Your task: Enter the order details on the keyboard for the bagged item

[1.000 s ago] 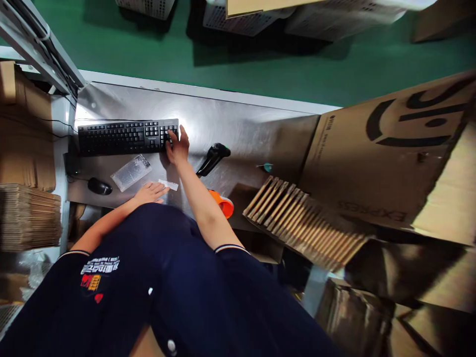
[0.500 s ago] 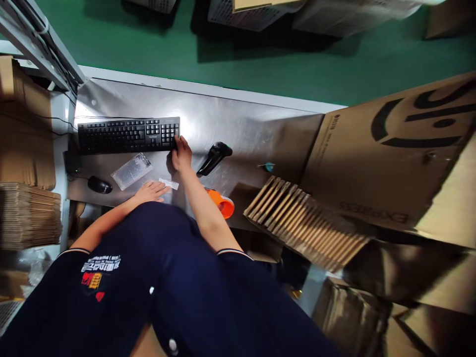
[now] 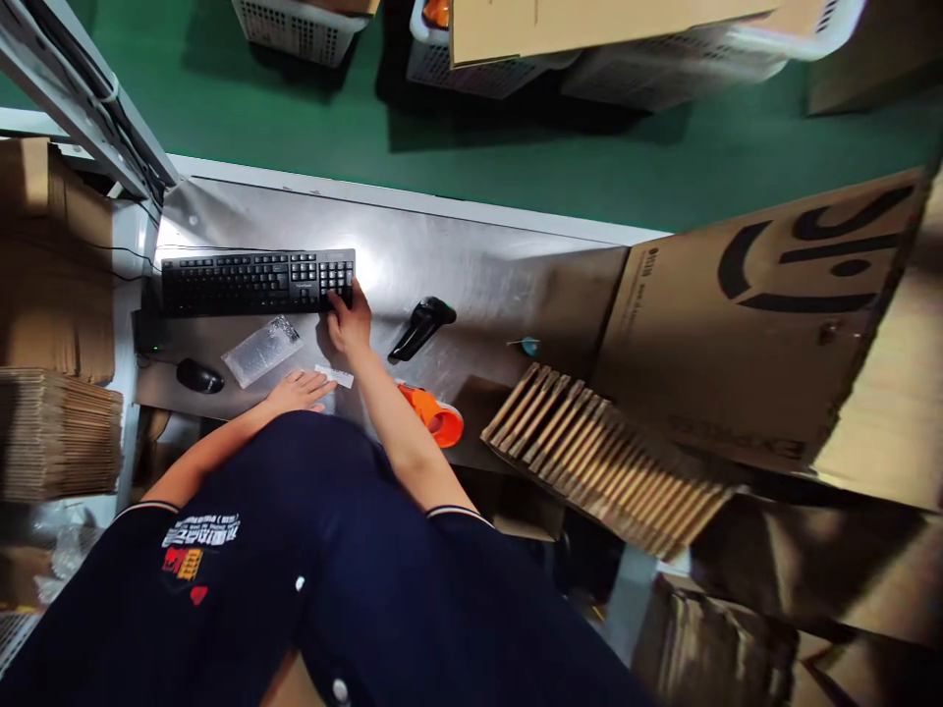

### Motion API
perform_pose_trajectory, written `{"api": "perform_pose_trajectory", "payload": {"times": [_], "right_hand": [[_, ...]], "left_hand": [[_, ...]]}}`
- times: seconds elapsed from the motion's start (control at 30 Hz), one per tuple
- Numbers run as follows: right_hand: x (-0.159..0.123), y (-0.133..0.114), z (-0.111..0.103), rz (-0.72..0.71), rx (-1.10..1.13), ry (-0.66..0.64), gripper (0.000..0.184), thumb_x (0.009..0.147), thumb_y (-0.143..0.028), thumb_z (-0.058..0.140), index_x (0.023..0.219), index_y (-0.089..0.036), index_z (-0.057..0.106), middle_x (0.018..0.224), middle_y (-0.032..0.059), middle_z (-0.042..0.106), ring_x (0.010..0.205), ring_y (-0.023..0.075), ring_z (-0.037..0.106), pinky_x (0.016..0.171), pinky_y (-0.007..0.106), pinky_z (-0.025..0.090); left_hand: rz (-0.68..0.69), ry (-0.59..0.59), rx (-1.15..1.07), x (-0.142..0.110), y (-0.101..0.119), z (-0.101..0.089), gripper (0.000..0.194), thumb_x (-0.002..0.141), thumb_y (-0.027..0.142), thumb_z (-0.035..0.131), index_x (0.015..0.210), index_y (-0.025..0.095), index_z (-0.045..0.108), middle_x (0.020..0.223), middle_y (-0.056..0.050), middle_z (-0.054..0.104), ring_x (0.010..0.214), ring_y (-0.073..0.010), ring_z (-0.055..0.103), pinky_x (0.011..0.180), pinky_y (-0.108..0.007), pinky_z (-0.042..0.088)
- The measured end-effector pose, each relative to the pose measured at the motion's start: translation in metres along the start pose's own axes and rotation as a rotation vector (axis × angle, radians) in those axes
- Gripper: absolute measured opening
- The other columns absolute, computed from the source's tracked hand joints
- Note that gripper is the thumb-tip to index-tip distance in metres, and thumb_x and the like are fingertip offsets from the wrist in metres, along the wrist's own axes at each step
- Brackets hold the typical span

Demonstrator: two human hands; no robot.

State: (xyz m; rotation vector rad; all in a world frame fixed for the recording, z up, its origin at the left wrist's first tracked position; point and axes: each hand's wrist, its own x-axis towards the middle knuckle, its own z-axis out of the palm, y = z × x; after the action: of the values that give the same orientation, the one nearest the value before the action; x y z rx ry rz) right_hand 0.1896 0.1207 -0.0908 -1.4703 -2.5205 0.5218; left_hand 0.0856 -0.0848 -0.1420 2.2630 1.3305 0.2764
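My right hand [image 3: 349, 319] rests at the right end of a black keyboard [image 3: 254, 282], fingertips on the number keys, fingers spread and holding nothing. My left hand [image 3: 299, 390] lies flat and open on the steel table [image 3: 471, 265], beside a small white label strip [image 3: 334, 376]. A clear bubble-wrap pouch [image 3: 261, 350] lies just left of it, below the keyboard.
A black mouse [image 3: 198, 375] sits at the table's left. A black barcode scanner [image 3: 422, 326] and an orange tape dispenser [image 3: 434, 412] lie right of my arm. Flattened cartons [image 3: 604, 452] and a large printed box [image 3: 766, 314] fill the right. Baskets [image 3: 471, 49] stand on the green floor.
My right hand pulled back slightly along the keyboard's right end, from above the number pad to its lower corner. The left hand stayed flat. The camera view shifted a little.
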Motion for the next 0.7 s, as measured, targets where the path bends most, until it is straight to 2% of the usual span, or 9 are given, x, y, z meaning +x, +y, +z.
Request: {"api": "perform_pose_trajectory", "payload": {"times": [0.13, 0.27, 0.37, 0.47, 0.7], "right_hand": [[0.005, -0.007, 0.001, -0.009, 0.001, 0.061, 0.053, 0.096, -0.024, 0.052, 0.147, -0.023, 0.064, 0.173, 0.0114, 0.039, 0.16, 0.0331, 0.037, 0.131, 0.055, 0.039], [0.013, -0.01, 0.004, 0.0, -0.006, 0.068, 0.051, 0.097, -0.027, 0.052, 0.147, -0.026, 0.064, 0.172, 0.0102, 0.04, 0.16, 0.0344, 0.036, 0.13, 0.058, 0.04], [0.017, -0.011, 0.006, 0.02, -0.024, 0.043, 0.045, 0.099, -0.031, 0.052, 0.142, -0.027, 0.067, 0.172, 0.0108, 0.041, 0.16, 0.0358, 0.036, 0.128, 0.063, 0.039], [0.015, -0.014, 0.006, 0.034, -0.038, 0.029, 0.042, 0.101, -0.033, 0.052, 0.139, -0.026, 0.069, 0.171, 0.0118, 0.042, 0.159, 0.0355, 0.036, 0.127, 0.063, 0.037], [0.0, -0.027, -0.001, 0.07, -0.114, -0.065, 0.045, 0.106, -0.036, 0.049, 0.145, -0.02, 0.065, 0.174, 0.0176, 0.035, 0.16, 0.0351, 0.027, 0.129, 0.062, 0.026]], "left_hand": [[0.012, 0.008, 0.005, 0.0, 0.0, 0.001, 0.063, 0.111, 0.047, 0.046, 0.167, 0.019, 0.043, 0.159, -0.016, 0.059, 0.143, -0.0353, 0.055, 0.115, -0.051, 0.045], [0.01, 0.017, 0.012, 0.0, -0.001, 0.002, 0.063, 0.11, 0.049, 0.046, 0.167, 0.02, 0.044, 0.158, -0.015, 0.06, 0.142, -0.034, 0.056, 0.115, -0.049, 0.045], [0.002, 0.026, -0.006, 0.0, -0.001, 0.001, 0.062, 0.11, 0.049, 0.047, 0.166, 0.022, 0.045, 0.157, -0.015, 0.061, 0.143, -0.0327, 0.056, 0.115, -0.047, 0.045], [0.002, 0.026, -0.036, 0.001, 0.0, 0.001, 0.062, 0.11, 0.049, 0.048, 0.166, 0.022, 0.046, 0.156, -0.016, 0.062, 0.142, -0.0323, 0.056, 0.115, -0.045, 0.044], [-0.002, 0.055, -0.098, 0.002, 0.004, 0.006, 0.062, 0.106, 0.041, 0.061, 0.159, 0.011, 0.05, 0.153, -0.019, 0.062, 0.134, -0.0242, 0.054, 0.113, -0.034, 0.034]]}}
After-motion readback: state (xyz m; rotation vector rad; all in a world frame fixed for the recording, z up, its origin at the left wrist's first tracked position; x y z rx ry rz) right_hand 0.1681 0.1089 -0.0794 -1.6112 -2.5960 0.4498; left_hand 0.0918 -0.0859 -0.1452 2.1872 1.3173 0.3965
